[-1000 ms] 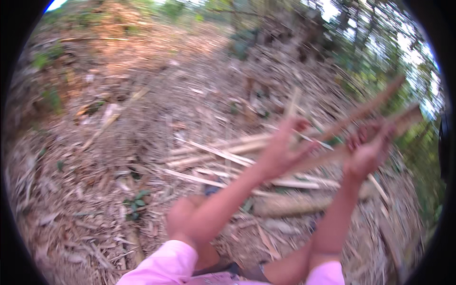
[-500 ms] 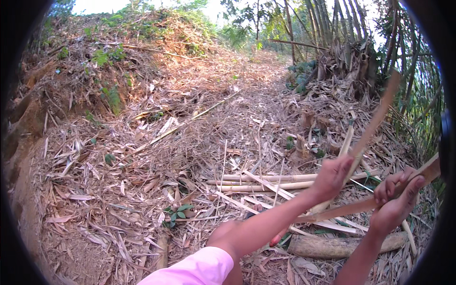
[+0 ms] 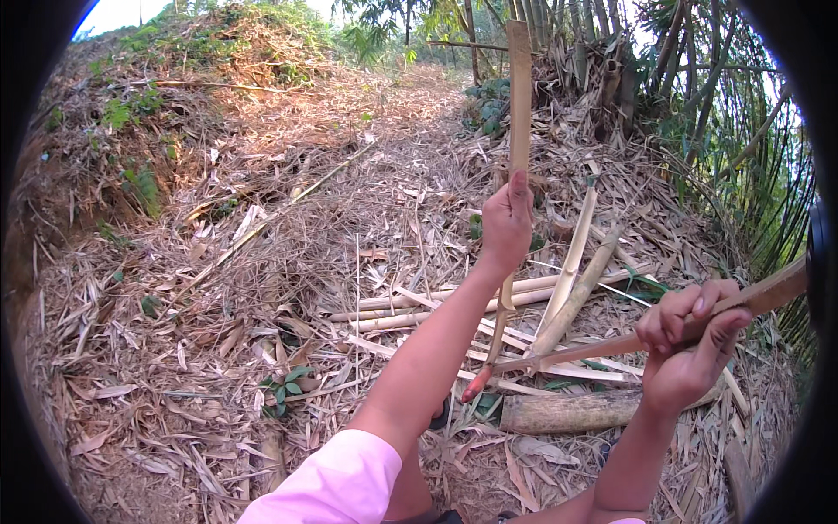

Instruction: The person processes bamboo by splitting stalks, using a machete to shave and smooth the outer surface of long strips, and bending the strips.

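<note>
My left hand (image 3: 509, 218) is closed around a flat, pale bamboo strip (image 3: 519, 96), which stands nearly upright above the fist. Below the fist a narrow, curved length runs down towards a red tip (image 3: 476, 384); whether it is the same piece I cannot tell. Farther right, my right hand (image 3: 690, 345) grips a second long bamboo strip (image 3: 594, 349) with fingers and thumb. That one slants from the low middle up to the right rim. Near the red tip the two lengths come together, spreading apart like a V towards my hands.
A thick bamboo log (image 3: 567, 412) lies just below the strips. Beyond it are several bamboo poles (image 3: 384, 321) and a split length (image 3: 572, 258). Dry leaf litter (image 3: 201, 349) covers the ground. A bamboo clump (image 3: 602, 79) rises at the far right, an earth bank (image 3: 87, 175) at the left.
The strip in my left hand has swung from leaning right to nearly upright, and the gap between the strips has widened. My right hand keeps its grip. The view has shifted right.
</note>
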Motion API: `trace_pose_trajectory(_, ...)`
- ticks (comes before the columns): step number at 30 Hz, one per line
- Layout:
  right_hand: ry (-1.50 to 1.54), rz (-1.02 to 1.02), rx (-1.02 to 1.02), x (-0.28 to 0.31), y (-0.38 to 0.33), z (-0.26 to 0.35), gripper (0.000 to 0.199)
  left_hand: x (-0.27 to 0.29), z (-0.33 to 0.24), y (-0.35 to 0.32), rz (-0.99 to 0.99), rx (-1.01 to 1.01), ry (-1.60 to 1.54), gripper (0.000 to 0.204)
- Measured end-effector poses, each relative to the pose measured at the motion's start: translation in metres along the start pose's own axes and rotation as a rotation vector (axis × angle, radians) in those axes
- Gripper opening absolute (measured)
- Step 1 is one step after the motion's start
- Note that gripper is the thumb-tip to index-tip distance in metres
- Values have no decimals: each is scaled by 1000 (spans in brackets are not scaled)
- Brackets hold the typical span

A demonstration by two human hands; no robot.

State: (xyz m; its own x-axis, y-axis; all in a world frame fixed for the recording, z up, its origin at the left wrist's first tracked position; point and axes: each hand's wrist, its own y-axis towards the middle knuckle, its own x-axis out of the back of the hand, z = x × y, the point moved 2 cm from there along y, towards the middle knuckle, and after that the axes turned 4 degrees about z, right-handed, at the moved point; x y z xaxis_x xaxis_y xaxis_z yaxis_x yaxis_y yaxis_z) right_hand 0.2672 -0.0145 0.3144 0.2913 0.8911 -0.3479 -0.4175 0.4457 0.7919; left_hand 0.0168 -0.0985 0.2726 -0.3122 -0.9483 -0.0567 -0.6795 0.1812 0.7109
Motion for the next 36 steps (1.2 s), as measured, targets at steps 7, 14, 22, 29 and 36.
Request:
trace_pose_trajectory(7,70,158,17,9,1,2,47,16,5,12,-79,20,105,67)
trace_pose_trajectory(14,169,315,-6,11,-6,7,49,49,30,30,-122,83,21,68)
trace_pose_trajectory(22,216,346,12,24,-33,21,45,70,44,40,-157,139,71,70)
trace_pose_trajectory(29,125,311,82,36,-48,34,37,61,42,43,-100,193,-114,60)
trace_pose_trajectory(36,-21,296,143,69,-74,100,33,111,49,70,-5,121,26,58)
